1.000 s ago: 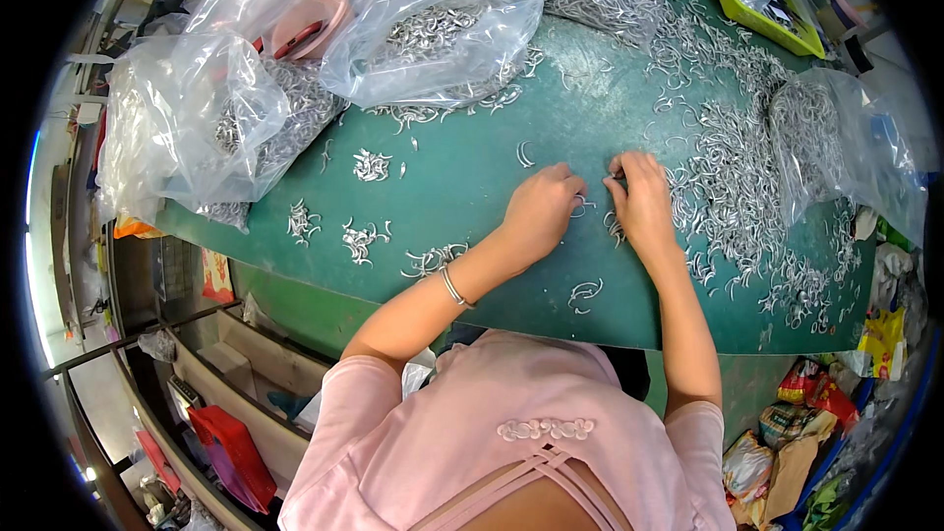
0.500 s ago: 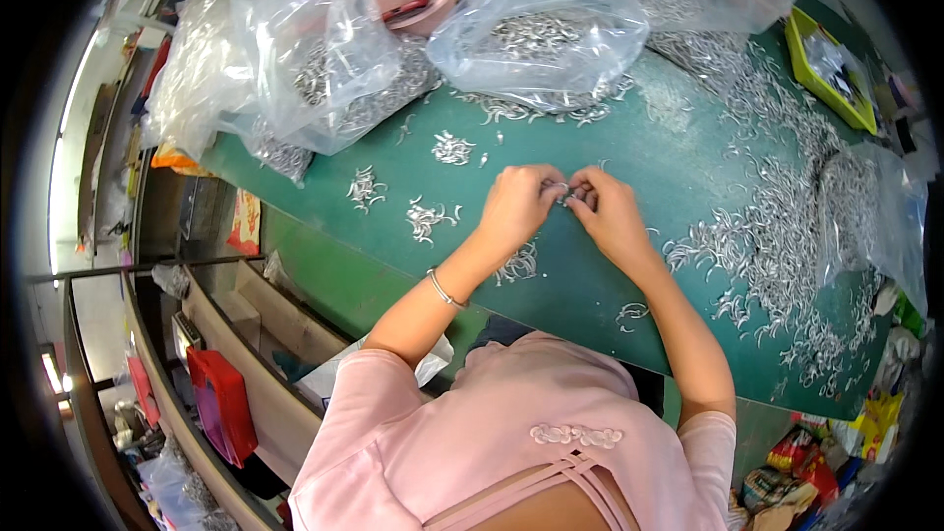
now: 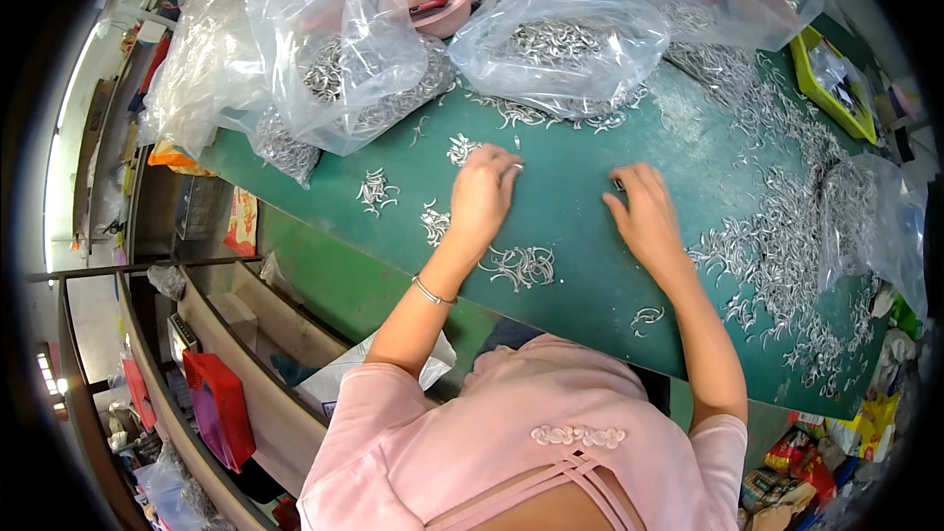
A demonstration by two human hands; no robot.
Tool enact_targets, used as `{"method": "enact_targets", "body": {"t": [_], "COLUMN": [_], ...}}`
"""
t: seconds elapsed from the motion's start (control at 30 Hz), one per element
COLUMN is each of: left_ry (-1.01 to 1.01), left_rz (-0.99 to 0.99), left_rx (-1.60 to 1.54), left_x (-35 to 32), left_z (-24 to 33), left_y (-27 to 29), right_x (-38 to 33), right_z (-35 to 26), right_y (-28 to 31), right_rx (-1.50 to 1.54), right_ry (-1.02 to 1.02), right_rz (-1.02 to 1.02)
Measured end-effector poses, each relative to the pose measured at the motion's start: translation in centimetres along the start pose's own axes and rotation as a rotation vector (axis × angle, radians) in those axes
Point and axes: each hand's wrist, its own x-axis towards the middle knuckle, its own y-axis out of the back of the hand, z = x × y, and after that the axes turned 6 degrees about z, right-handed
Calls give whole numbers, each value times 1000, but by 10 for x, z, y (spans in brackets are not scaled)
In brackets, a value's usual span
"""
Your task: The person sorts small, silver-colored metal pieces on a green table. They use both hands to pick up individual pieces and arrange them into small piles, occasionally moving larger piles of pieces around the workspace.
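Observation:
Above the green tabletop, my left hand is closed in a pinch, a small silver metal piece showing at its fingertips. It hovers beside two small piles of silver pieces, one just beyond it and another partly behind the wrist. Apart from it on the right, my right hand has its fingers curled, with a small dark object by the fingertips that is too small to name. A pile of curved silver pieces lies between my forearms.
A broad heap of curved silver pieces covers the table's right side, by a filled clear bag. Plastic bags of pieces line the far edge, near a pink bowl. A yellow-green tray stands far right.
My hands were together over the table's middle and have parted. The left moved left to the small piles; the right shifted slightly right. The pile between my forearms is now uncovered.

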Motion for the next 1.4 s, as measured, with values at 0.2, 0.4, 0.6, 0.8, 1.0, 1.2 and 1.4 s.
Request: {"method": "enact_targets", "body": {"t": [0.2,0.4,0.6,0.8,1.0,1.2,1.4], "left_ry": [-129,-146,-118,-123,-107,-95,-100], "left_rz": [-108,-214,-304,-304,-383,-396,-392], "left_rx": [-29,-149,-218,-223,-265,-296,-354], "left_x": [0,-19,-39,-43,-51,-59,-68], "left_z": [12,71,115,123,113,112,110], "left_y": [-13,-24,-70,-84,-59,-46,-49], "right_x": [-80,-112,-132,-128,-116,-106,-96], "right_z": [43,69,98,44,38,71,82], "right_y": [33,72,93,50,32,53,51], "right_rx": [-166,-275,-378,-450,-166,-294,-180], "right_ry": [203,-7,-236,-316,64,-43,-119], "right_rz": [-20,193,293,181,-3,237,370]}}
